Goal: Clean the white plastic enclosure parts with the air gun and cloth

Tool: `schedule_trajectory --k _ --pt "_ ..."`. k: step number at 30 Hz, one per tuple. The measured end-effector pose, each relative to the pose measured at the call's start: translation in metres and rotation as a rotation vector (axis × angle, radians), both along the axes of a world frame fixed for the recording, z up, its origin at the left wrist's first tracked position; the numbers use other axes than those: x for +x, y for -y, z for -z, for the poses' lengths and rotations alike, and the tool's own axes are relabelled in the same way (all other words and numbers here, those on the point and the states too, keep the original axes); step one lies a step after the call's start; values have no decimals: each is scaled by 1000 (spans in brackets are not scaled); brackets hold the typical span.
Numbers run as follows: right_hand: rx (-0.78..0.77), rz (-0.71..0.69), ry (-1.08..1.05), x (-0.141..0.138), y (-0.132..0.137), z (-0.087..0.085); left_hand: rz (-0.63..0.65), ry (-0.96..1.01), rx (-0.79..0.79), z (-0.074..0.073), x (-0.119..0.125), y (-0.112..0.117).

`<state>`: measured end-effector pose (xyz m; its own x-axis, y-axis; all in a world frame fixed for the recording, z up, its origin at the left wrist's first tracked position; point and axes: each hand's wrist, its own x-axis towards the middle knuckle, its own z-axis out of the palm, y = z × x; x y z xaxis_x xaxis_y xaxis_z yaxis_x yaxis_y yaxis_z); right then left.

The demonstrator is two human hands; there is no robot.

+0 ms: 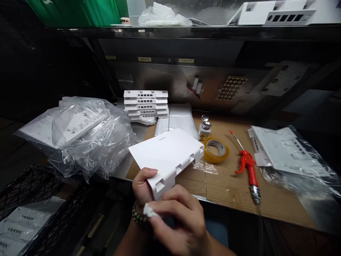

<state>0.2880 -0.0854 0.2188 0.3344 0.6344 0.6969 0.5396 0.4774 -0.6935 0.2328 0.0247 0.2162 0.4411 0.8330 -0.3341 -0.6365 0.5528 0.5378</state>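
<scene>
A white plastic router cover [170, 147] with small dark lettering and notches along one edge is tilted above the front of the bench. My left hand [142, 185] grips its near left corner, thumb on top. Just below that corner, my right hand [181, 217] pinches a small wad of white cloth [149, 210] between thumb and fingers. Whether the wad touches the cover is hard to tell. Behind the cover stand a small pump bottle [205, 128] with a metal top and a roll of yellowish tape [216, 150].
A red air blow gun [248, 164] lies on the cardboard [226, 185]. Stacked covers [146, 104] stand at the back. Bagged covers lie left [80, 131] and right [290, 149]. A black crate [32, 177] holds more parts at lower left. A metal shelf [170, 32] runs overhead.
</scene>
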Motion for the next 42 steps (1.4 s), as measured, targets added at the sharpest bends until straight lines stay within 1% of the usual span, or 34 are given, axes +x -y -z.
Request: schedule_trajectory --k 1,2,4,5,6,7,8,10,12,14,16,18,22,24,25,27,29,30,32,34,35,36,37,39,40,42 --pt "3 11 -49 6 5 -1 -32 10 30 6 -3 -4" --pt "14 76 -100 15 9 0 -58 22 60 13 -7 -8" --pt "50 322 -239 41 13 4 -58 50 109 27 -17 -18" --pt "70 455 -336 56 13 7 -32 66 128 34 -22 -22" --pt "86 557 -447 70 12 11 8 78 143 40 -27 -25" --pt "87 602 -564 84 9 15 57 82 150 44 -31 -27" --pt "68 589 -677 95 7 20 102 75 152 47 -35 -27" --pt "-27 482 -874 110 4 27 156 41 139 49 -37 -25" --pt "-135 396 -1017 113 3 33 155 7 110 44 -36 -21" --pt "-196 391 -1075 110 6 35 140 -3 88 38 -34 -18" --pt "-212 387 -1069 106 9 37 142 6 95 34 -32 -16" --pt "-214 363 -1060 104 11 37 142 6 115 37 -33 -17" --pt "-195 331 -1053 106 13 39 142 -77 129 59 -43 -24" --pt "-191 328 -1034 108 15 41 189 -141 141 68 -48 -32" --pt "-192 335 -1017 109 17 42 218 -178 155 69 -49 -37" --pt "-193 356 -973 111 20 46 305 -278 192 66 -47 -45" --pt "-200 358 -918 115 22 50 363 -396 233 59 -42 -50" --pt "-199 368 -880 117 23 52 363 -443 265 55 -39 -51" --pt "-168 446 -768 122 24 54 305 -514 390 50 -36 -49" --pt "-106 549 -671 128 25 52 222 -544 605 47 -37 -46" --pt "-79 563 -660 131 26 49 199 -552 719 46 -39 -45" --pt "-71 533 -684 133 27 46 194 -553 823 45 -40 -44" --pt "-85 464 -739 134 28 43 206 -544 908 43 -40 -43" --pt "-150 298 -875 134 29 37 240 -502 1000 37 -38 -43" --pt "-181 244 -932 133 29 35 258 -480 1000 34 -37 -43" --pt "-210 217 -1012 130 29 32 309 -437 921 29 -32 -43"
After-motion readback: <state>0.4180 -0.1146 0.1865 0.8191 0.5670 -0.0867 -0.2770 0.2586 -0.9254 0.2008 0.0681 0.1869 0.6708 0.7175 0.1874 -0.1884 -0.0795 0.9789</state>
